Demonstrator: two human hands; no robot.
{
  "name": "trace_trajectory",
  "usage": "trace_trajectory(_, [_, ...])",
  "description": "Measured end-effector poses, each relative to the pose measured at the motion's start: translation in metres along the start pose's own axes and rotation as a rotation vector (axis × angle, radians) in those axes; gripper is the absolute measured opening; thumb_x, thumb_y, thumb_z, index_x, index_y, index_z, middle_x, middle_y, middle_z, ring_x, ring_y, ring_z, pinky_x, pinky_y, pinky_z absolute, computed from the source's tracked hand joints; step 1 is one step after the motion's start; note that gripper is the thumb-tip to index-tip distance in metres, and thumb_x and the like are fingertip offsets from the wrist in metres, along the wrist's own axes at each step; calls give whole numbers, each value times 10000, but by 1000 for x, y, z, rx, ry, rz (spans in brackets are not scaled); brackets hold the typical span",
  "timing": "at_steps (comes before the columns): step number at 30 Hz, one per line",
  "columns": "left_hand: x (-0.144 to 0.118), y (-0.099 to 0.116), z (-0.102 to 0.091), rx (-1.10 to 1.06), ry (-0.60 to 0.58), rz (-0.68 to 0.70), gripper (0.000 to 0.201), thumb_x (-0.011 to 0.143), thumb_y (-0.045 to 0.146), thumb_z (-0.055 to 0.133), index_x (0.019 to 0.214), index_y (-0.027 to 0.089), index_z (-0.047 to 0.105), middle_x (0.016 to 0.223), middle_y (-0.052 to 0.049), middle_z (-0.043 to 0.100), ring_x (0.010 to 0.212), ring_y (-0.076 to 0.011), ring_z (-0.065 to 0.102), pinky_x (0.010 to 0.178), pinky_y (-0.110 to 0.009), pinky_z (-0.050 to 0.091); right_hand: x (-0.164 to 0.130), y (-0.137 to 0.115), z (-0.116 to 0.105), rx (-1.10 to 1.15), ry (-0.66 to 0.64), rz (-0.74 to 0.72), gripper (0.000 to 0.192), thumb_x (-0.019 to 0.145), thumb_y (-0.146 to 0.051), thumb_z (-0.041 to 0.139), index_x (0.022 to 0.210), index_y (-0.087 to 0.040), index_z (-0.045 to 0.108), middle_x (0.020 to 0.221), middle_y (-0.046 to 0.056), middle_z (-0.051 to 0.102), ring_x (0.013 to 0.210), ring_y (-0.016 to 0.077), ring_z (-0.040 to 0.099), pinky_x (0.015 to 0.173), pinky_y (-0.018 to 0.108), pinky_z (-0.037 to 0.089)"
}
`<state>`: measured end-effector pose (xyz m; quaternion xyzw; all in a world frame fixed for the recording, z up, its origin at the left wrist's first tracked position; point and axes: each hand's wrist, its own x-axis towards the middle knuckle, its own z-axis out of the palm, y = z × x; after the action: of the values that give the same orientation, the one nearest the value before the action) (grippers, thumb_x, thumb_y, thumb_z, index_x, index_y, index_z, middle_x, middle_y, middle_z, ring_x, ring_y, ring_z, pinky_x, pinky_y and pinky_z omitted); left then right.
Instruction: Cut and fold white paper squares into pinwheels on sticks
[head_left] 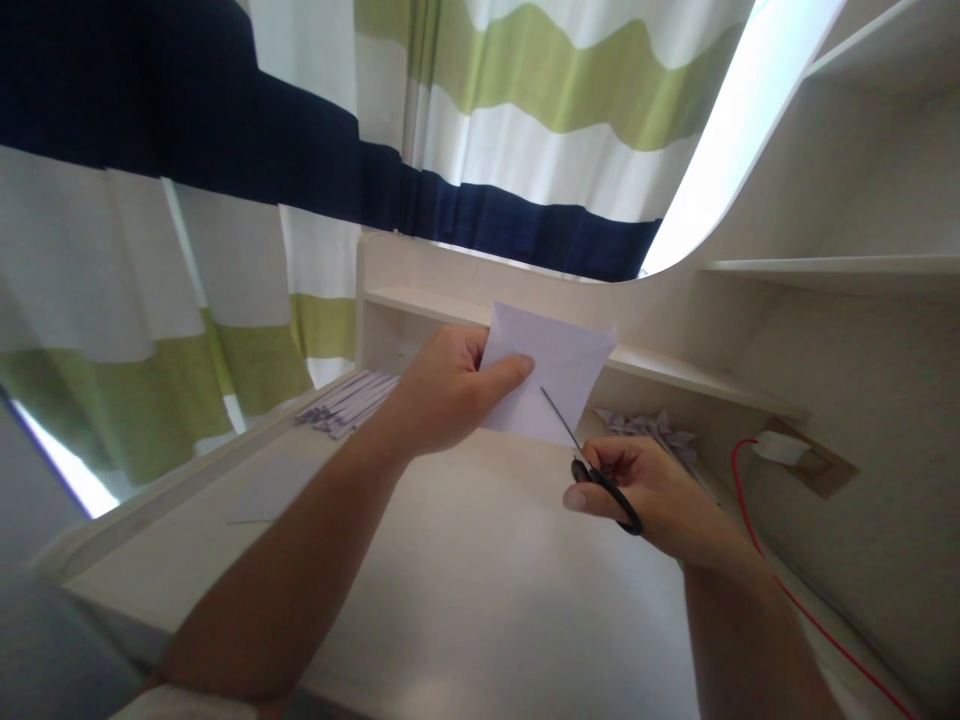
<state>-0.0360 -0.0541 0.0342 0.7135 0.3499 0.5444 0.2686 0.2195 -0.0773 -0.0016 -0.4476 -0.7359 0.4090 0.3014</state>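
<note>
My left hand (450, 390) pinches a white sheet of paper (559, 370) by its left edge and holds it up above the desk. My right hand (652, 490) grips black-handled scissors (592, 470). Their thin blades reach up into the paper's lower edge. Both hands hover over the white desk (480, 600).
A pile of cut paper strips (349, 400) lies at the back left of the desk, and crumpled paper scraps (652, 425) lie under the shelf at the right. A flat sheet (266, 490) rests on the left. A red cable (780, 590) runs along the right wall. Striped curtains (225, 250) hang behind.
</note>
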Motion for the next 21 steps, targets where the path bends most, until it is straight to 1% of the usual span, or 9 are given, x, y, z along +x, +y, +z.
trace_trajectory(7, [0,1,1,-25,-7,15,273,889,374,681,750,149,749,688,-13,692,584,-128,600,467,-213,383,1,4,0,38,-31,-8,524,744,-517,909,665,-201,499,623,-64,401,580,97,305,537,290,194])
trace_trajectory(11, [1,-2,0,-10,-6,12,294,889,400,679,760,146,751,695,-18,696,589,-136,609,460,-214,374,1,5,0,40,-26,-10,532,729,-524,915,659,-199,500,617,-67,396,577,95,302,527,283,187])
trace_trajectory(21, [1,-1,0,-13,-10,15,292,887,389,678,749,141,744,673,-17,688,565,-134,603,450,-215,376,0,2,0,46,-14,1,529,706,-501,931,643,-197,504,592,-73,397,553,83,298,514,272,180])
